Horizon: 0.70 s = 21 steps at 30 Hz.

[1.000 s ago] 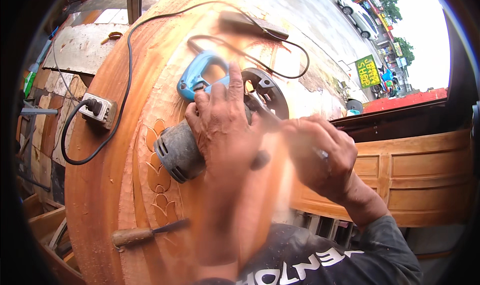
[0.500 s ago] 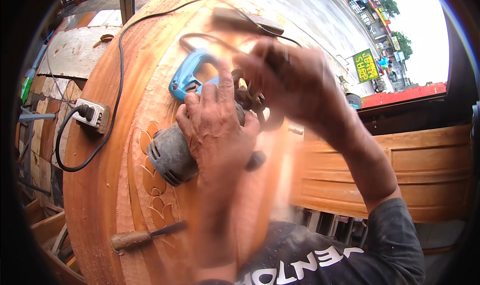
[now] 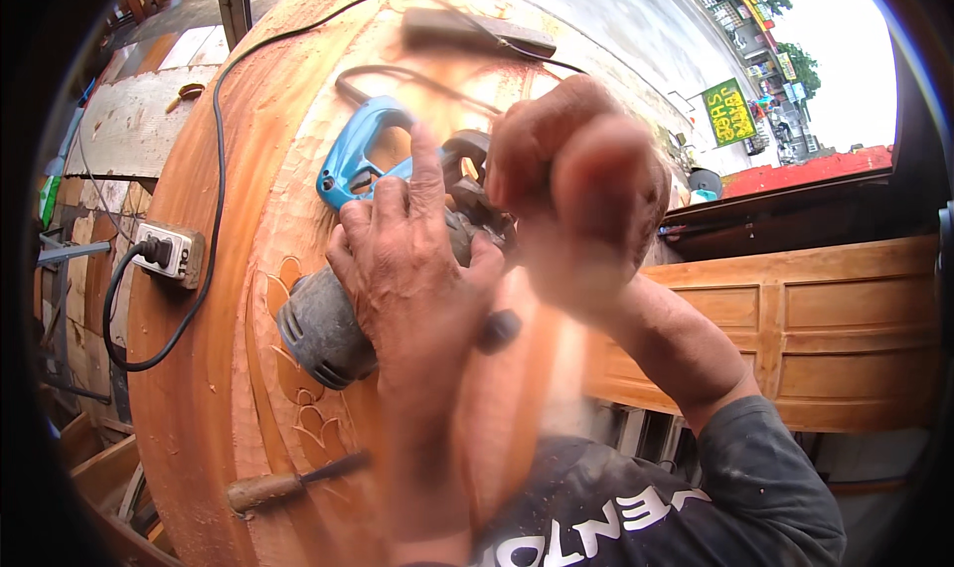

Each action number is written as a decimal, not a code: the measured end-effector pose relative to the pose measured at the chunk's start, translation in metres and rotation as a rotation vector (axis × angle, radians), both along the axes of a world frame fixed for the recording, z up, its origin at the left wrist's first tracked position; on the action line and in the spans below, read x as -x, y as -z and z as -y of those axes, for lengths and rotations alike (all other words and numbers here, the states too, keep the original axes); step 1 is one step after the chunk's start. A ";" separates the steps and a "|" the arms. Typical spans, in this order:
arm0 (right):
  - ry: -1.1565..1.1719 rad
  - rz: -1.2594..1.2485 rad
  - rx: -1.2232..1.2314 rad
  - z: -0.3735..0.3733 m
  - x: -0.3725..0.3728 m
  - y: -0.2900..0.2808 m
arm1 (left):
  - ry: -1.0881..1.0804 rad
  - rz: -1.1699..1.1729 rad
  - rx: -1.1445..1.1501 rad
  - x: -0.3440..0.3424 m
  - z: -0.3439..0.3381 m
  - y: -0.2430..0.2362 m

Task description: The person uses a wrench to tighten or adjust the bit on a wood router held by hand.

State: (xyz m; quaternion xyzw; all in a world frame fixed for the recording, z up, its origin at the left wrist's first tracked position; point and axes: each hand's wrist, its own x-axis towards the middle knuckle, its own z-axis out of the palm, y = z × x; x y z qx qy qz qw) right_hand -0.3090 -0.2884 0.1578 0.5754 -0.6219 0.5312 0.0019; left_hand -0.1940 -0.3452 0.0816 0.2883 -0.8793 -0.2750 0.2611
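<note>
A corded power tool [image 3: 328, 333] with a blue loop handle and a dusty grey motor housing lies on its side on a partly carved wooden panel [image 3: 184, 388]. My left hand [image 3: 407, 264] is closed over its body, the index finger stretched along the blue handle. Above the tool's metal end, my right hand [image 3: 586, 189] is closed in a fist and partly blurred. Whatever its fingers hold, if anything, is hidden. A chisel [image 3: 266, 491] with a wooden handle rests near the panel's lower part, its blade reaching toward my left forearm.
A black cord runs across the panel to an outlet block [image 3: 177, 253] at the left. A dark, brick-shaped block [image 3: 467, 35] lies at the far end. To the right stands a panelled wooden door [image 3: 696, 319]. Carved petals [image 3: 318, 433] show beside the chisel.
My right hand has turned and its fist now faces upward toward me, still near the tool's metal end. The left hand keeps its hold on the tool; the view has shifted slightly.
</note>
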 end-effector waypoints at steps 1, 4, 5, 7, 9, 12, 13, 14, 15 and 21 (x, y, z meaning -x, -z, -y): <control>-0.003 -0.042 0.066 0.003 0.006 0.009 | 0.010 -0.002 -0.001 0.001 0.000 0.000; 0.098 -0.053 0.168 0.058 0.007 0.006 | 0.008 -0.011 -0.057 -0.001 -0.001 -0.004; 0.106 0.005 0.084 0.068 0.008 0.005 | 0.007 0.004 -0.087 0.002 0.000 -0.002; 0.126 0.064 -0.020 0.085 0.007 0.002 | -0.001 -0.037 -0.060 0.000 0.000 -0.001; 0.198 -0.035 0.011 0.107 0.025 0.017 | 0.003 -0.079 -0.014 0.004 -0.002 -0.004; 0.204 -0.023 0.041 0.104 0.025 0.020 | 0.000 -0.013 -0.014 0.005 -0.002 0.002; 0.173 0.033 0.034 0.097 0.013 0.011 | -0.018 0.004 0.012 0.003 -0.001 0.004; 0.111 0.114 0.036 0.081 -0.013 -0.011 | -0.042 0.025 0.037 0.000 0.001 0.010; 0.010 0.181 0.115 0.073 -0.025 -0.022 | -0.072 0.042 0.062 -0.011 0.004 0.000; -0.292 0.391 0.134 -0.014 -0.022 -0.054 | -0.008 0.030 0.007 0.009 -0.003 0.002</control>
